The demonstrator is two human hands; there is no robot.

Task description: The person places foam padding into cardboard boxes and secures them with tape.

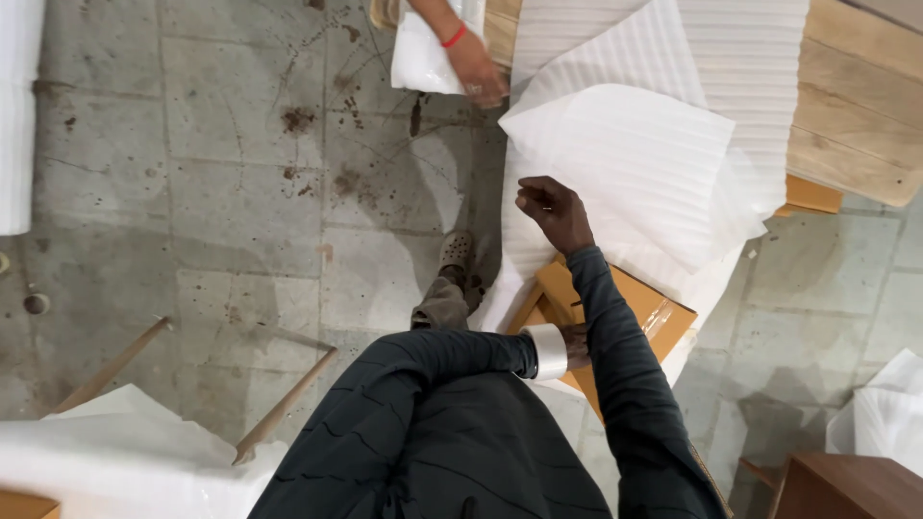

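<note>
My right hand (555, 211) is curled at the left edge of a white ribbed foam sheet (635, 163) that drapes over a brown wooden piece (663, 312) with glossy tape on it. A roll of clear tape (548, 351) sits around my left wrist like a bracelet. My left hand (577, 344) rests on the brown piece and is mostly hidden behind my right forearm. At the top, another person's hand (478, 69) with a red bangle holds a second white foam piece (421, 53).
A pale wooden plank top (856, 106) lies at the upper right under more foam. Two wooden sticks (284, 404) lie on the stained tiled floor beside foam sheets (115, 452) at lower left. A dark wooden box (846, 485) stands at lower right. My shoe (456, 252) is mid-frame.
</note>
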